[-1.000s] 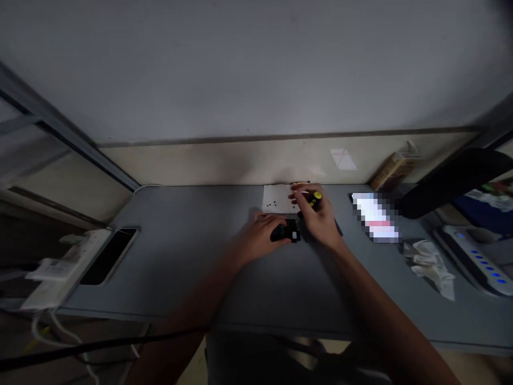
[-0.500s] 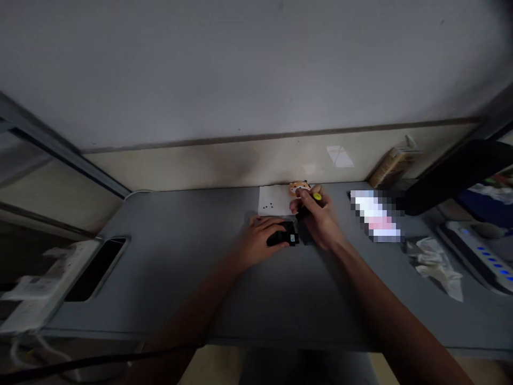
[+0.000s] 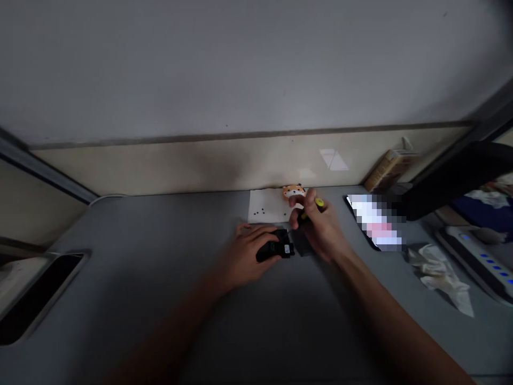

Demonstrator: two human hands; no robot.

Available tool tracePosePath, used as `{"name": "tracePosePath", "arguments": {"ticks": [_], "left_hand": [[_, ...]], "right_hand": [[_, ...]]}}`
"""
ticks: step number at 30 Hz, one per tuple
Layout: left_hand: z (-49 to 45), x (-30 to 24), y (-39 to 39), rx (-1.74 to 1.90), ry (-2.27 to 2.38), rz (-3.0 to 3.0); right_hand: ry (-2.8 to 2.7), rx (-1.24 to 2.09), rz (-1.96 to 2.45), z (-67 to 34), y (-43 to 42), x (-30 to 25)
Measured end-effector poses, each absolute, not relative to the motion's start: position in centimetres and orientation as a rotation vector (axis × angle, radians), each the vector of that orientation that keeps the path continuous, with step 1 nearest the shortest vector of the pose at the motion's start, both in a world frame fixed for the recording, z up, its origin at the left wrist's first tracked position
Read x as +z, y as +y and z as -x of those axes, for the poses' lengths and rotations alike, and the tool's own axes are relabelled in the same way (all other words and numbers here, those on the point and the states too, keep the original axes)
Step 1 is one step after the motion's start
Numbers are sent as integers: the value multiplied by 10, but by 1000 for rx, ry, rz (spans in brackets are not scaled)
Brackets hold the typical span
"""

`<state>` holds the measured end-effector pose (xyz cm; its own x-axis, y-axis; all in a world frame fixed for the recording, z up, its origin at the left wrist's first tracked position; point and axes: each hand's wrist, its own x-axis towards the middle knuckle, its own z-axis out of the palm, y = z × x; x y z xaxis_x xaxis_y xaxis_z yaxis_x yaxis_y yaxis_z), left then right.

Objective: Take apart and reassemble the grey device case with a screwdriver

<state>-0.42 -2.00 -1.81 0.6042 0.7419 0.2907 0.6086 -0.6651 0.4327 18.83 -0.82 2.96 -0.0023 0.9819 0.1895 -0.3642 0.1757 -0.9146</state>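
My left hand (image 3: 244, 254) rests on the grey desk (image 3: 160, 267) and grips a small black device (image 3: 276, 248) against its surface. My right hand (image 3: 320, 227) is closed round a small screwdriver with a yellow and black handle (image 3: 316, 204), tilted down toward the black device. Just behind lies a white sheet of paper (image 3: 267, 207) with several tiny dark screws (image 3: 259, 212) on it. A small orange animal figure (image 3: 293, 192) sits at the paper's far right corner.
A phone with a lit screen (image 3: 374, 223) lies to the right, a crumpled tissue (image 3: 438, 272) beyond it. A brown carton (image 3: 388, 166) leans on the wall. A power strip with blue lights (image 3: 487, 256) is far right. A dark slot (image 3: 36, 291) opens at the desk's left.
The view has shifted, so the desk's left slot sits further left and lower. My right hand with the screwdriver has come down closer to the black device. The left hand keeps its grip.
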Motion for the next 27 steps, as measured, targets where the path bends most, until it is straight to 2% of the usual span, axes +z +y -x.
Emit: {"name": "tracePosePath", "arguments": {"ticks": [4,11,18,23,27], "left_hand": [[4,-17,-21,620,1113,-2554],[5,-14,-22,614,1118,-2569],[5,-16,-22,604,1142,-2582],[7,-16,-23,597,1139,-2609],[11,-14,-21,589,1116,-2640]], "right_hand": [[-1111,1185,787,-188,-3,24],[-961,1331,716,-187,-6,35],[-1095,1170,759,-189,-2,25],[-1029,1313,727,-186,-4,34],[-966,1304,737,-185,-7,34]]}}
